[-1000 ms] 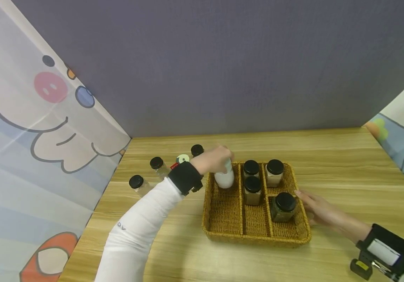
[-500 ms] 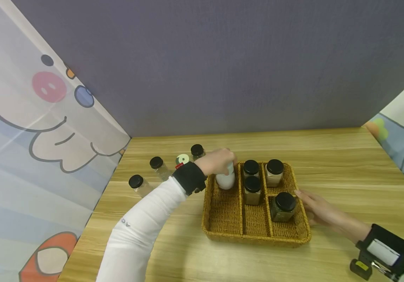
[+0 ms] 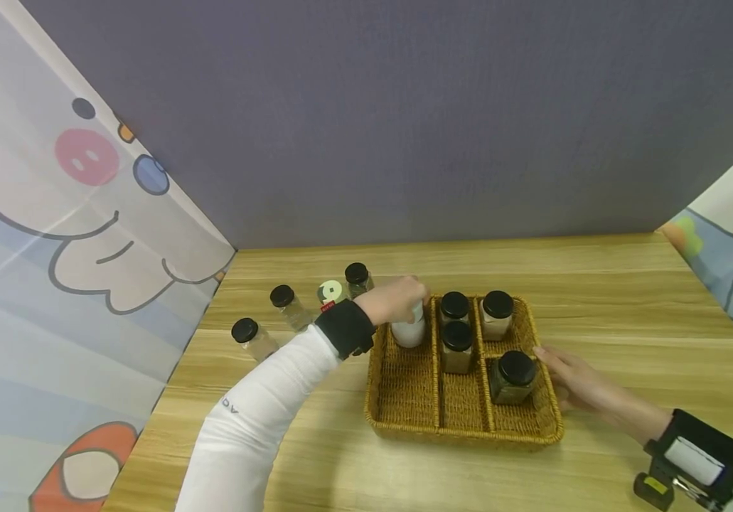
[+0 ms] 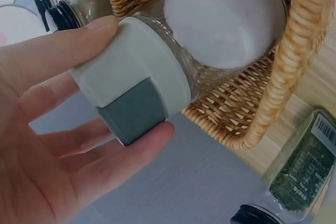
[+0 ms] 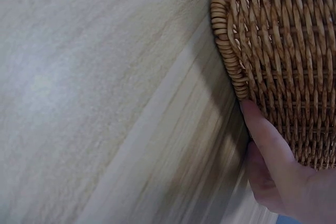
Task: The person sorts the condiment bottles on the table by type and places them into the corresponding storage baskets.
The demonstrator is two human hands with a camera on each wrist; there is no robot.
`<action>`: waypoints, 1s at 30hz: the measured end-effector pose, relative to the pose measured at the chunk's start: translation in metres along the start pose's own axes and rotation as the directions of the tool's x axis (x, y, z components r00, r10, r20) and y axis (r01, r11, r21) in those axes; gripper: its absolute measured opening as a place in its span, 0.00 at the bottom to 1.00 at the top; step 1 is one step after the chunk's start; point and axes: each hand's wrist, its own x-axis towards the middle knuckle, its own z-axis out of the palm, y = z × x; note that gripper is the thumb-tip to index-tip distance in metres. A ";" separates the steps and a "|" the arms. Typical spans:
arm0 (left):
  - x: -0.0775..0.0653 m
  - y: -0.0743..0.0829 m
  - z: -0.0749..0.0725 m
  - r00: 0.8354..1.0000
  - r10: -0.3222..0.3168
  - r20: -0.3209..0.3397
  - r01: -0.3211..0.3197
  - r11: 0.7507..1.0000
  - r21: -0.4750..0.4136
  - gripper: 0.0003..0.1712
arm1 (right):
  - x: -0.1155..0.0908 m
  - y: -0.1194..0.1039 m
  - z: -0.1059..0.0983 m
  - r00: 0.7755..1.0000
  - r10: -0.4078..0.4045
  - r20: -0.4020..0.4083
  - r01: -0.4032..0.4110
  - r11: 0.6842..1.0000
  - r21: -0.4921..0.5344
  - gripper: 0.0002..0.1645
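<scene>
With its thumb and fingers around the pale green cap [image 4: 131, 56], my left hand [image 3: 394, 300] holds a clear seasoning jar of white contents [image 3: 409, 334]. The jar's lower part is inside the left compartment of the divided wicker basket [image 3: 404, 429], at its far end. A dark green panel marks one side of the cap in the left wrist view. My right hand [image 3: 574, 377] rests its extended fingers against the basket's outer right side; in the right wrist view a fingertip [image 5: 257, 116] touches the woven edge.
Two black-lidded jars [image 3: 457, 348] stand in the middle compartment, and two more, a pale one [image 3: 497, 316] and a dark one [image 3: 512, 377], on the right. Left of the basket are several jars, among them a black-lidded one [image 3: 257, 345] and one with a pale green cap [image 3: 330, 290].
My left hand and its jar have shifted slightly right and lower within the left compartment. The right hand stays at the basket's side.
</scene>
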 end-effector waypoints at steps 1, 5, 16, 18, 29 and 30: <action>-0.001 0.000 0.001 1.000 -0.002 -0.002 0.002 1.000 0.001 0.21 | 0.000 0.000 0.000 1.000 0.001 -0.002 -0.001 1.000 -0.003 0.43; -0.003 -0.001 0.003 1.000 -0.012 -0.008 0.012 1.000 0.001 0.21 | 0.000 0.000 0.001 1.000 0.007 -0.005 -0.007 1.000 -0.011 0.43; -0.007 -0.001 0.010 1.000 -0.018 -0.017 0.019 0.997 0.070 0.21 | 0.000 0.001 0.000 1.000 0.010 -0.002 -0.010 1.000 -0.013 0.43; -0.007 -0.002 0.012 1.000 -0.010 -0.026 0.012 0.996 0.087 0.20 | 0.000 0.000 0.001 1.000 0.015 -0.009 -0.016 1.000 -0.021 0.43; -0.011 -0.005 0.019 0.994 0.031 -0.105 -0.016 0.990 0.138 0.20 | -0.001 -0.002 0.001 0.999 0.044 -0.030 -0.045 0.998 -0.046 0.44; -0.012 -0.006 0.019 0.993 0.035 -0.115 -0.020 0.991 0.133 0.20 | -0.001 -0.001 0.001 0.999 0.040 -0.028 -0.042 0.998 -0.045 0.44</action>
